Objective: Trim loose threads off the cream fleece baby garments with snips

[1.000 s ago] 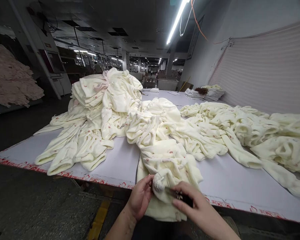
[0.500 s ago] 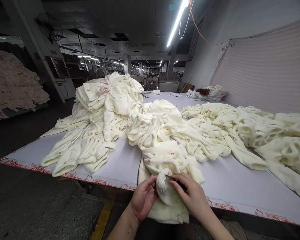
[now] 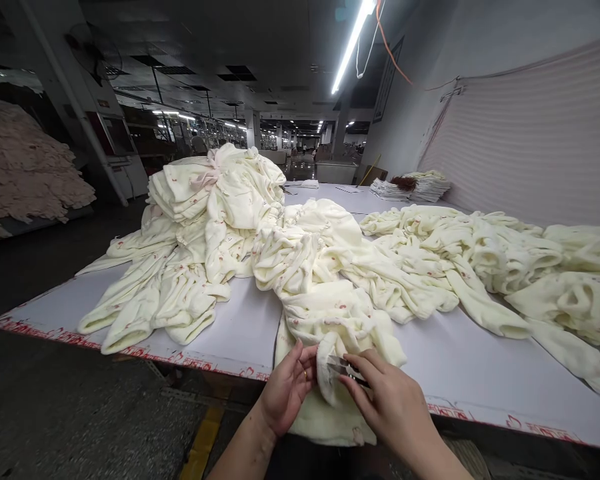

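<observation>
A pale yellow fleece garment (image 3: 345, 417) with small printed motifs hangs over the table's front edge before me. My left hand (image 3: 291, 387), palm turned up, holds a raised fold (image 3: 326, 373) of it, its fingertips partly hidden behind the cloth and its thumb up. My right hand (image 3: 387, 397) grips thread snips (image 3: 339, 367) between thumb and fingers. Their metal blades stand apart at the fold's right side, pointing left; the dark handle is mostly covered by my fingers.
Heaped pale yellow garments lie at the table's left (image 3: 180, 233) and right (image 3: 480, 253). The white table (image 3: 253, 313) has a red-printed front edge. Folded white cloths (image 3: 430, 187) sit at the back right. A pink fabric pile (image 3: 27, 167) stands far left.
The snips' blades, close together before, are now spread and lower on the fold. The fold looks narrower and more upright, and my left thumb has risen away from it.
</observation>
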The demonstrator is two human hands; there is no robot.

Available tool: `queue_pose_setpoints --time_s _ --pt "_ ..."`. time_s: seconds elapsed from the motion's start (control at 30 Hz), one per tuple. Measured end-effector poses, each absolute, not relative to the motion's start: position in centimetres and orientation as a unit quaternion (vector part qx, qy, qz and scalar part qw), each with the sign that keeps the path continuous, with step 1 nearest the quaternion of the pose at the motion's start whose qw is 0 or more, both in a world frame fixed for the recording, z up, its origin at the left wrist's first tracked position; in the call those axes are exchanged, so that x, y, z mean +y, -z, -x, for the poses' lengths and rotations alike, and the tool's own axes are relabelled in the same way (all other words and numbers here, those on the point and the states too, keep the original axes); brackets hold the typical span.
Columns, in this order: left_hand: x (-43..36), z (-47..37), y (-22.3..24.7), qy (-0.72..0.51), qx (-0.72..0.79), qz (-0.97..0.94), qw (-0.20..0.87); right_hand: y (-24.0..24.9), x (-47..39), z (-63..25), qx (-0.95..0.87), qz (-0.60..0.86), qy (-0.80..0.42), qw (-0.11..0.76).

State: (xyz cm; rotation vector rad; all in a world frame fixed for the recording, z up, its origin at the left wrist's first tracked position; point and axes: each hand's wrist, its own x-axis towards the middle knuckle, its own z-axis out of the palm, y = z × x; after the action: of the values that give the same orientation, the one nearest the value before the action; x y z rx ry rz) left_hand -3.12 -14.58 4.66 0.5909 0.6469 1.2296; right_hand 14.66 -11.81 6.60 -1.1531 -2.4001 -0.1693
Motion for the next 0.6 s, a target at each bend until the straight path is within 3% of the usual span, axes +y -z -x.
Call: queue_pose_setpoints --time_s 0.2,0.6 --pt "-14.6 3.1 -4.9 -0.558 0.293 -0.263 0.73 -6.5 -12.3 -14.6 -0.868 0.429 0.108 0.225" --pt "-13.8 3.1 -4.6 -0.548 0.212 -0.196 0.785 -6.1 -10.6 -14.9 -0.828 0.446 -0.168 0.297"
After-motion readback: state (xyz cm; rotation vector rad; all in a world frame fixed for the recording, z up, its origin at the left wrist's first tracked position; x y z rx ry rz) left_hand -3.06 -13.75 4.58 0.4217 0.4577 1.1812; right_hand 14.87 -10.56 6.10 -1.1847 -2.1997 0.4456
